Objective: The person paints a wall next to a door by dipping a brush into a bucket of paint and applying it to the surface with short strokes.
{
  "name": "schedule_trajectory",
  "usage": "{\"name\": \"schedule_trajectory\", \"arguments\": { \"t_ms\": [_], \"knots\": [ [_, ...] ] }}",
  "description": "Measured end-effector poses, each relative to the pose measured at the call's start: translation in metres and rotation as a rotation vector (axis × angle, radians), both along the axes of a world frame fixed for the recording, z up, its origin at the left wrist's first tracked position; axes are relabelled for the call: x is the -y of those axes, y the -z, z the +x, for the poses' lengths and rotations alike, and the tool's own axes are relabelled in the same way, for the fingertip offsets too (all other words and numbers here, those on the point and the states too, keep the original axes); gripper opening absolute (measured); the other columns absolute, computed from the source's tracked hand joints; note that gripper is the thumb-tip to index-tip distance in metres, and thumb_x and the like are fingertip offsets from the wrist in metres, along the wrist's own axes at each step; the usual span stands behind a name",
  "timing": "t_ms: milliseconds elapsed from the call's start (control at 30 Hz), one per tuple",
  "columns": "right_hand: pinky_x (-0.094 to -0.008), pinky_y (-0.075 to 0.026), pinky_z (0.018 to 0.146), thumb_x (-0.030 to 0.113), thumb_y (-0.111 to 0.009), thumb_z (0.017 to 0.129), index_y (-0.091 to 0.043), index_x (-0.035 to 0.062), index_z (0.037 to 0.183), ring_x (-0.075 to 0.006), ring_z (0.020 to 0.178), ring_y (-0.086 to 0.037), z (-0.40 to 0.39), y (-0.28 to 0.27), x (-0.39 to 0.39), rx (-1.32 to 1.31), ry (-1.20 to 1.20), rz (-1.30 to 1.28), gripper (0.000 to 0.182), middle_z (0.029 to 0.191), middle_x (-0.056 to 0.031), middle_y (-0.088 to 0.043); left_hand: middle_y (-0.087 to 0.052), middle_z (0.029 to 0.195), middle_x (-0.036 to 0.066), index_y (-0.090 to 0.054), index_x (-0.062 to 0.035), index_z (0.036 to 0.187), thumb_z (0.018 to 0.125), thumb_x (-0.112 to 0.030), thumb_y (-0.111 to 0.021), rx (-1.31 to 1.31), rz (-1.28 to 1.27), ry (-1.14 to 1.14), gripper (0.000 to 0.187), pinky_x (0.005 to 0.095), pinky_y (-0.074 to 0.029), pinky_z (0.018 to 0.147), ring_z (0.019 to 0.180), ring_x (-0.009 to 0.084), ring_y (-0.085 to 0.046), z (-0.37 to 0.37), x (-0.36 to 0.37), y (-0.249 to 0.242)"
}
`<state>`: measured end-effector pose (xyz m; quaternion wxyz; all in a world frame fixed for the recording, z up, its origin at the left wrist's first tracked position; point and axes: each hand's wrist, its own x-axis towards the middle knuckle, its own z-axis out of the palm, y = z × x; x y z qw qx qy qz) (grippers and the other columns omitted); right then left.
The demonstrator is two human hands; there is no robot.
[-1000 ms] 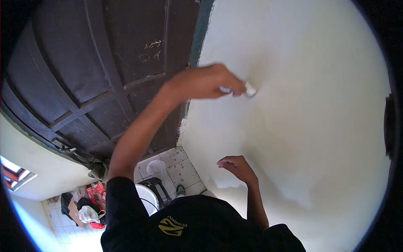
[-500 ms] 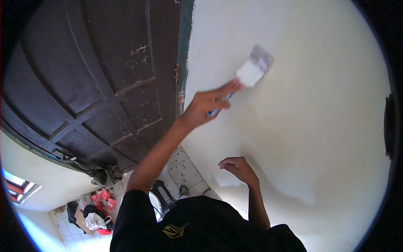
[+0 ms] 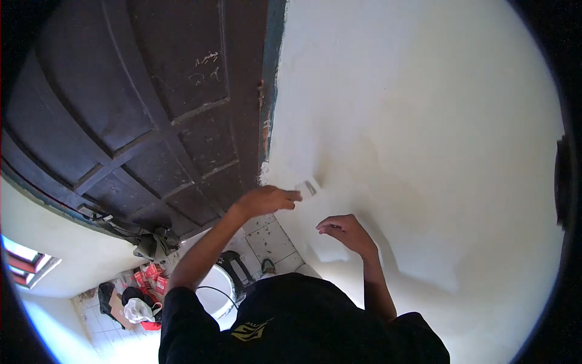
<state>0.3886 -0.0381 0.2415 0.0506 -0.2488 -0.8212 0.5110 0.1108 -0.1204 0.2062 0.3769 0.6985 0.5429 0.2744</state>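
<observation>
A broad paintbrush [image 3: 308, 188] with a pale head is gripped in my left hand [image 3: 267, 201], which is closed around its handle. The brush head is at the white wall [image 3: 424, 121], close to the lower part of the green door frame [image 3: 271, 85]; whether its bristles touch the wall is unclear. My right hand [image 3: 343, 230] hangs in front of the wall, lower and to the right, its fingers curled loosely with nothing visible in them.
A dark panelled door [image 3: 139, 91] fills the upper left. Below stand a white bucket [image 3: 217, 291] and a black stool [image 3: 235, 267] on the tiled floor [image 3: 268, 242]. Red boxes [image 3: 147, 276] and bags [image 3: 138, 310] lie at the lower left.
My left hand has moved down and to the left with the paintbrush, from high on the wall to a lower spot near the door frame. My right hand has barely moved.
</observation>
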Motion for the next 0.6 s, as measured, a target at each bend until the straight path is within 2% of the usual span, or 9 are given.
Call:
{"name": "schedule_trajectory", "arguments": {
  "t_ms": [67,100,200,267,333,433,500,533,600],
  "knots": [
    [-0.0336,-0.054,0.082,0.017,-0.062,0.094,-0.070,0.0006,0.102,-0.0196,0.087,-0.069,0.000,-0.001,0.000,-0.002,-0.002,0.009,0.020,0.094,-0.0117,-0.072,-0.056,0.137,0.008,-0.063,-0.0031,0.092,0.082,-0.004,-0.060,-0.274,0.428,0.126,0.011,0.0339,-0.055,0.089,0.116,0.0267,-0.061,-0.013,-0.016,0.004],
    [-0.0339,-0.054,0.082,0.018,-0.062,0.094,-0.070,0.0008,0.102,-0.0196,0.087,-0.069,0.000,-0.001,0.000,-0.006,0.002,0.013,0.021,0.094,-0.0116,-0.072,-0.058,0.134,0.008,-0.063,-0.0041,0.093,0.085,-0.006,-0.058,-0.207,0.693,0.195,0.009,0.0350,-0.056,0.086,0.116,0.0250,-0.061,-0.018,-0.028,-0.010],
    [-0.0323,-0.054,0.081,0.014,-0.061,0.093,-0.069,-0.0007,0.101,-0.0194,0.087,-0.069,0.001,-0.008,0.002,-0.009,0.008,0.031,0.019,0.093,-0.0119,-0.072,-0.060,0.132,0.009,-0.062,-0.0023,0.092,0.084,-0.006,-0.059,-0.165,0.732,0.206,0.009,0.0336,-0.056,0.086,0.118,0.0242,-0.060,-0.021,-0.038,-0.087],
    [-0.0304,-0.054,0.081,0.010,-0.062,0.092,-0.069,-0.0024,0.101,-0.0191,0.087,-0.069,0.004,-0.011,0.000,-0.007,0.009,0.050,0.017,0.092,-0.0122,-0.072,-0.061,0.128,0.013,-0.060,-0.0002,0.090,0.083,-0.002,-0.058,-0.283,0.967,0.217,0.008,0.0337,-0.057,0.087,0.121,0.0270,-0.058,-0.024,-0.040,-0.137],
    [-0.0304,-0.054,0.083,0.009,-0.061,0.092,-0.069,-0.0026,0.101,-0.0189,0.089,-0.070,0.007,-0.010,-0.001,-0.003,0.053,0.047,0.016,0.093,-0.0125,-0.072,-0.064,0.122,0.018,-0.059,0.0010,0.085,0.077,0.008,-0.059,-0.074,1.125,0.129,0.010,0.0342,-0.058,0.086,0.123,0.0318,-0.056,-0.024,-0.043,-0.174],
    [-0.0305,-0.054,0.083,0.009,-0.061,0.093,-0.069,-0.0028,0.101,-0.0189,0.090,-0.070,0.010,-0.010,-0.002,0.009,0.062,0.030,0.016,0.093,-0.0127,-0.072,-0.065,0.117,0.021,-0.058,0.0015,0.079,0.071,0.017,-0.058,-0.043,1.465,-0.086,0.017,0.0361,-0.058,0.086,0.123,0.0342,-0.057,-0.019,-0.052,-0.224],
    [-0.0305,-0.055,0.083,0.008,-0.061,0.093,-0.069,-0.0029,0.100,-0.0186,0.090,-0.070,0.011,-0.009,-0.002,0.011,0.075,0.026,0.016,0.093,-0.0126,-0.072,-0.066,0.116,0.021,-0.057,0.0029,0.073,0.068,0.019,-0.057,0.282,1.677,-0.148,0.017,0.0357,-0.058,0.085,0.122,0.0334,-0.057,-0.014,-0.064,-0.241],
    [-0.0304,-0.055,0.082,0.008,-0.061,0.093,-0.069,-0.0030,0.100,-0.0184,0.089,-0.070,0.013,-0.008,-0.003,0.016,0.081,0.022,0.016,0.093,-0.0125,-0.072,-0.066,0.116,0.021,-0.057,0.0029,0.073,0.068,0.019,-0.057,0.285,1.680,-0.146,0.017,0.0357,-0.058,0.085,0.122,0.0334,-0.057,-0.011,-0.067,-0.234],
    [-0.0304,-0.055,0.082,0.008,-0.061,0.093,-0.069,-0.0030,0.100,-0.0181,0.089,-0.069,0.016,-0.004,-0.003,-0.004,0.088,0.015,0.016,0.093,-0.0125,-0.072,-0.067,0.114,0.021,-0.054,0.0051,0.072,0.069,0.020,-0.057,0.226,1.253,-0.148,0.015,0.0397,-0.053,0.095,0.121,0.0346,-0.058,-0.003,-0.069,-0.199]
  ]
}}
